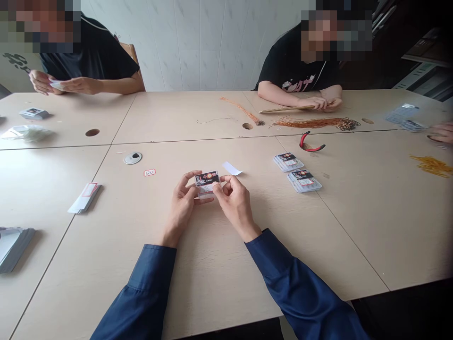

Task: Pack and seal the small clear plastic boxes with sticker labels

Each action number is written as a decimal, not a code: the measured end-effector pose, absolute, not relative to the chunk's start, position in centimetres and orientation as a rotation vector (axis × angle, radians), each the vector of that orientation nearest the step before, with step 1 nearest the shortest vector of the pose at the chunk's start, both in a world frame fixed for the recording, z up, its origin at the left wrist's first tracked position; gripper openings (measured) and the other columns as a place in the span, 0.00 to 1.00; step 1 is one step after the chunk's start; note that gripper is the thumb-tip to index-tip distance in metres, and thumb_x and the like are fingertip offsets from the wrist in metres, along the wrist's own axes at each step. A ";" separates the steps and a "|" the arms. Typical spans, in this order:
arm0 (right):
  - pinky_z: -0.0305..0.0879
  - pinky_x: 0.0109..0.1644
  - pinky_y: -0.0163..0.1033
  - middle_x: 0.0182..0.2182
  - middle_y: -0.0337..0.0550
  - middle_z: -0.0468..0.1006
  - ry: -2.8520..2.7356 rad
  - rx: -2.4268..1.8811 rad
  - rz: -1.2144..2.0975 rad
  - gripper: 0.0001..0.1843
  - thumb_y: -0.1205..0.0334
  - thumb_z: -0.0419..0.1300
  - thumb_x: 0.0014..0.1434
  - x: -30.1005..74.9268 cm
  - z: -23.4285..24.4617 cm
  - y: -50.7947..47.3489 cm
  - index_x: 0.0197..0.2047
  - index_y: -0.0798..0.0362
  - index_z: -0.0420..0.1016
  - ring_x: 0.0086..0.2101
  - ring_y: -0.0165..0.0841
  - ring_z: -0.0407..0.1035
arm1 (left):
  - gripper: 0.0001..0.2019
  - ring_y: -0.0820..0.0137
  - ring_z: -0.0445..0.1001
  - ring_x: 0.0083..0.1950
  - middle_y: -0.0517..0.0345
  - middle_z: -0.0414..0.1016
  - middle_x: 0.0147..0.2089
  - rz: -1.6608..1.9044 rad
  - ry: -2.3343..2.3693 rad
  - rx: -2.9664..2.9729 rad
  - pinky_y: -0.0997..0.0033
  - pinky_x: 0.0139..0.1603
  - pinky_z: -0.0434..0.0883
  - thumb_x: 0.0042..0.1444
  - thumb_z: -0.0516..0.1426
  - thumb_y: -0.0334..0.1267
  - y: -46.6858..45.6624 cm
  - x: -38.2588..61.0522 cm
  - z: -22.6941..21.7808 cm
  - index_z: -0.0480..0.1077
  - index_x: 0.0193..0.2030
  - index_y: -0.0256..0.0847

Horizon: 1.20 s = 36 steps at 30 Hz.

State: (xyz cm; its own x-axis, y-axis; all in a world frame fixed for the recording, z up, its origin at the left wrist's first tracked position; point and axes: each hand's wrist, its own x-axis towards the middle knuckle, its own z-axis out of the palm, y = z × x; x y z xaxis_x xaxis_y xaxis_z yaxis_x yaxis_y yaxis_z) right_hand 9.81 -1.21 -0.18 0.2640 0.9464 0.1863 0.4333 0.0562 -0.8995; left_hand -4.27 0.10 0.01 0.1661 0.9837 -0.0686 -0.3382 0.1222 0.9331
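Observation:
Both my hands hold a small clear plastic box (207, 182) with a black and white printed label, just above the table in the middle of the view. My left hand (184, 196) grips its left side between thumb and fingers. At the right side my right hand (233, 196) is closed on it, the thumb pressing on the label's lower part. Beyond my right hand lies a loose white paper slip (232, 168). Similar labelled boxes lie in two stacks to the right, a farther stack (288, 161) and a nearer stack (304, 181).
Left on the table are a small red-bordered sticker (149, 173), a stack of paper strips (85, 198) and a bigger stack (16, 250). Red-handled pliers (307, 144), bundled orange strands (314, 123) and yellow strips (432, 166) lie right. Two people sit opposite; another hand (442, 132) shows at right.

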 end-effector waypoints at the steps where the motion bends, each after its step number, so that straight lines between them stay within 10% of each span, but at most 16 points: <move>1: 0.57 0.28 0.34 0.17 0.27 0.61 -1.329 -1.544 0.649 0.13 0.52 0.59 0.58 9.8 -0.2 -1.2 0.40 0.53 0.72 0.20 0.28 0.59 | 0.21 0.63 0.80 0.45 0.52 0.80 0.47 1.178 0.889 0.950 0.58 0.46 0.79 0.54 0.59 0.35 0.1 -4.3 0.0 0.68 0.55 0.44; 36: 0.63 0.25 0.32 0.22 0.33 0.64 -1.196 -1.375 0.763 0.10 0.54 0.58 0.62 9.6 1.7 -2.8 0.37 0.52 0.71 0.23 0.27 0.62 | 0.22 0.54 0.81 0.48 0.53 0.79 0.48 1.179 0.838 0.849 0.52 0.46 0.81 0.55 0.60 0.34 -2.1 -4.2 2.2 0.67 0.58 0.45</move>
State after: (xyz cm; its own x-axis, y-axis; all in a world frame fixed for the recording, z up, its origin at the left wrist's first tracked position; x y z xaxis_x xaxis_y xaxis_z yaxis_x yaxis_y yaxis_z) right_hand 9.57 -2.83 1.67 0.2815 0.9422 0.1818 0.2323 0.1169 -0.9656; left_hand -4.19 -2.06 2.20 0.1770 0.9788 -0.1028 -0.4192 0.1694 0.8919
